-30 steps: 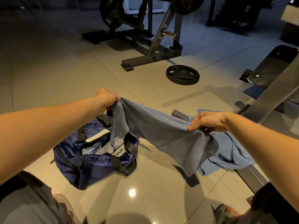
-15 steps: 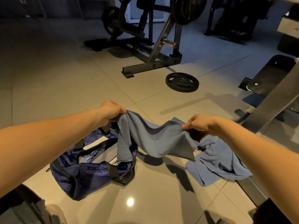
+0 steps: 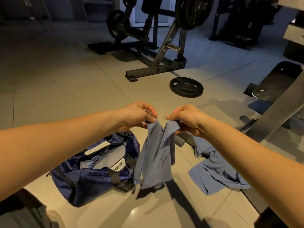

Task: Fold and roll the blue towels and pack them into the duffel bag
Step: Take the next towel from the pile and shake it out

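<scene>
A blue towel [image 3: 154,160] hangs folded in half in the air above the tiled floor. My left hand [image 3: 139,115] pinches one top corner and my right hand [image 3: 185,116] pinches the other, the two hands almost touching. Below and to the left lies the navy duffel bag [image 3: 85,180], its zip open, black straps lying across it and light fabric showing inside. A second blue towel [image 3: 218,173] lies crumpled on the floor to the right, partly hidden behind my right forearm.
A black weight plate [image 3: 186,87] lies flat on the floor ahead. A dark metal gym machine [image 3: 156,51] stands beyond it. A bench frame [image 3: 278,102] slants along the right side, its foot near the crumpled towel.
My hands came together from wide apart, bringing the towel's two corners side by side. The towel went from stretched out to hanging doubled in front of the bag.
</scene>
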Action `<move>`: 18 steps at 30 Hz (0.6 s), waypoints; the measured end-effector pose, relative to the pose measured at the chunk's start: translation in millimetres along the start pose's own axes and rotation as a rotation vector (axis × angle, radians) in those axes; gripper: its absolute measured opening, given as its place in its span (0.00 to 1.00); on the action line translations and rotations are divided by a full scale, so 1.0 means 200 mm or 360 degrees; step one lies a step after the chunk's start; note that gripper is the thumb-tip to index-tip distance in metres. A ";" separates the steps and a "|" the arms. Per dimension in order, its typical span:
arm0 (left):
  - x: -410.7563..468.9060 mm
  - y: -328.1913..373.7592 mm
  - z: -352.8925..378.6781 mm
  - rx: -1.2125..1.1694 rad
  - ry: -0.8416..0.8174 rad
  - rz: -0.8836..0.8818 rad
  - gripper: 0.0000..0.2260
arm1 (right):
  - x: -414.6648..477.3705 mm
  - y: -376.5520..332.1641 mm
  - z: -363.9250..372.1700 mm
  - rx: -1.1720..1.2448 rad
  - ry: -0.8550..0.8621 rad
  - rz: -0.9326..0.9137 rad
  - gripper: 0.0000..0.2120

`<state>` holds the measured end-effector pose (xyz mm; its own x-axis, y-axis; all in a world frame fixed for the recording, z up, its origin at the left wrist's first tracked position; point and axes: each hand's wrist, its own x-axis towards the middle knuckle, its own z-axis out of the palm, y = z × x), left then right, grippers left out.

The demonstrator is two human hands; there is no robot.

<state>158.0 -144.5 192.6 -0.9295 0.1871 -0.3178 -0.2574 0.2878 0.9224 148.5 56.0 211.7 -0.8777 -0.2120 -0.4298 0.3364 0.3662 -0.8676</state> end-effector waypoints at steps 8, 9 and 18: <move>-0.04 0.03 -0.07 -0.0136 0.0100 -0.0068 0.09 | -0.04 -0.03 0.01 0.0376 -0.0349 0.0088 0.14; -0.04 0.02 -0.07 -0.0164 0.0113 -0.0075 0.09 | -0.04 -0.03 0.01 0.0395 -0.0403 0.0088 0.17; -0.04 0.03 -0.08 -0.0252 0.0159 0.0014 0.09 | -0.06 -0.02 0.04 -0.0116 -0.0436 -0.0268 0.07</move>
<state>159.4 -158.3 204.5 -0.9515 0.0922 -0.2934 -0.2802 0.1334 0.9506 160.0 50.0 217.7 -0.7912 -0.5073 -0.3416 0.1601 0.3672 -0.9162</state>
